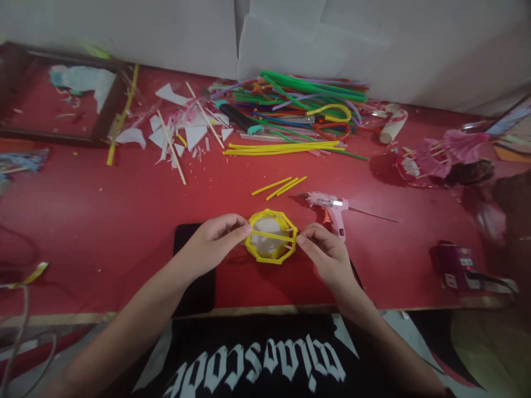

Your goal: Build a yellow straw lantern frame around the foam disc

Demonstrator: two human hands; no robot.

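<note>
A yellow many-sided frame point(272, 260) stands near the table's front edge, with a whitish round shape inside it. One yellow stick point(271, 236) lies across its top. My left hand point(222, 237) pinches the stick's left end at the rim. At the right end, my right hand point(326, 251) has thumb and finger closed on the same stick. Several short yellow sticks point(286, 187) rest just beyond the frame. To their right lies a pink glue gun point(332, 207), its nozzle pointing left.
Behind are long yellow sticks point(282, 148), a pile of coloured pipe cleaners point(307, 91), a cutter point(238, 117) and paper scraps point(194, 132). A black tablet-like object point(199, 293) lies under my left forearm. A purple power box point(456, 265) and pink paper umbrellas point(460, 146) are right.
</note>
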